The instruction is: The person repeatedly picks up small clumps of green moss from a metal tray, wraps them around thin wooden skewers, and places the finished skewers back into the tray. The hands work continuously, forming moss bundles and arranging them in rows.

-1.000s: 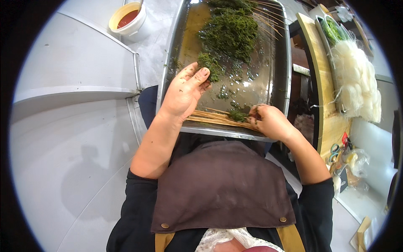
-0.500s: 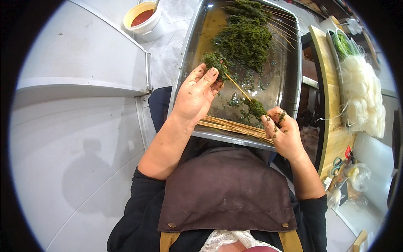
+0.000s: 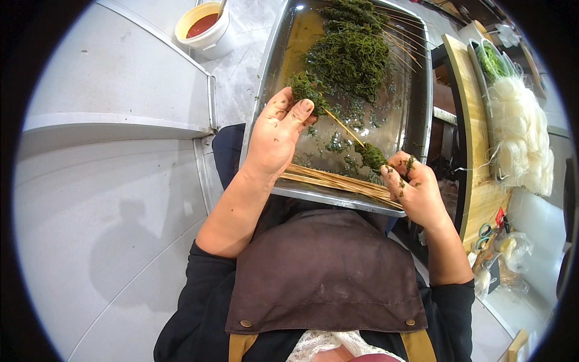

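A thin bamboo skewer [image 3: 344, 127] slants over the metal tray, with dark green seaweed-like strands bunched at both ends. My left hand [image 3: 279, 130], palm up, is closed around the upper bunch [image 3: 307, 90], thumb across it. At the lower right, my right hand [image 3: 414, 184] pinches the end of the smaller green bunch [image 3: 371, 157] between thumb and fingers. Bits of green stick to both hands. Farther up the tray lies a large heap of loaded green skewers [image 3: 353, 54], their bare sticks pointing right.
Bare bamboo skewers [image 3: 338, 182] lie along the near edge of the metal tray [image 3: 427, 108], which has wet green scraps. A white bucket of red liquid [image 3: 211, 42] stands at the upper left. On the right, a wooden board [image 3: 473, 151] adjoins white noodle bundles [image 3: 515, 133] and scissors [image 3: 484, 232].
My right hand has shifted slightly right, with the small bunch moving a little the same way. My left hand keeps its hold, drifting slightly left.
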Motion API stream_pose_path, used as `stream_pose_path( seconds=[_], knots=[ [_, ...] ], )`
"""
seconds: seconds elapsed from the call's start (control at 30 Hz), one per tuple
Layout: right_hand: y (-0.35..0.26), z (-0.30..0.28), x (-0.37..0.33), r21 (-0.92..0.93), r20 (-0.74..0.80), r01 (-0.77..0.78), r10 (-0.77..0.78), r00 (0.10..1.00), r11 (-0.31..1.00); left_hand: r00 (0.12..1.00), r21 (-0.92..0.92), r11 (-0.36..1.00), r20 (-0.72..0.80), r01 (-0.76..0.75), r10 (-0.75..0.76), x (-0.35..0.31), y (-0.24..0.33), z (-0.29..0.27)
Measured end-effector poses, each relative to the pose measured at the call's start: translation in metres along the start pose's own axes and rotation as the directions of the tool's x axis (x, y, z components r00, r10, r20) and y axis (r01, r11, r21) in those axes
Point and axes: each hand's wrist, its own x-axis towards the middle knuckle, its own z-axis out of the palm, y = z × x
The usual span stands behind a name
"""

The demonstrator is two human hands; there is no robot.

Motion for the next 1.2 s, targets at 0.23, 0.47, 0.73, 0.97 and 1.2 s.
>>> stream_pose_path(
  seconds=[0.23,0.47,0.73,0.97,1.2],
  knots=[
    [-0.004,-0.001,-0.003,0.056,0.018,-0.02,0.019,1.0,0.998,0.999,-0.081,0.996,0.025,0.023,-0.021,0.003,0.0,0.0],
    [-0.006,0.001,0.001,0.018,-0.001,-0.028,0.028,1.0,0.999,1.0,-0.071,0.997,0.011,0.015,-0.014,0.001,0.002,0.003],
    [-0.009,-0.003,0.002,0.021,0.031,-0.08,0.08,0.996,0.997,0.995,0.084,0.991,0.038,-0.1,0.097,0.0,-0.003,0.001],
    [-0.005,-0.005,0.009,0.032,0.051,-0.107,0.105,0.993,0.994,0.971,0.454,0.862,0.033,-0.227,0.238,-0.007,-0.008,0.008],
    [0.018,0.014,0.022,0.173,0.011,-0.036,0.035,0.999,0.984,0.987,0.295,0.945,-0.033,-0.143,0.16,-0.006,0.001,0.018]
  ],
)
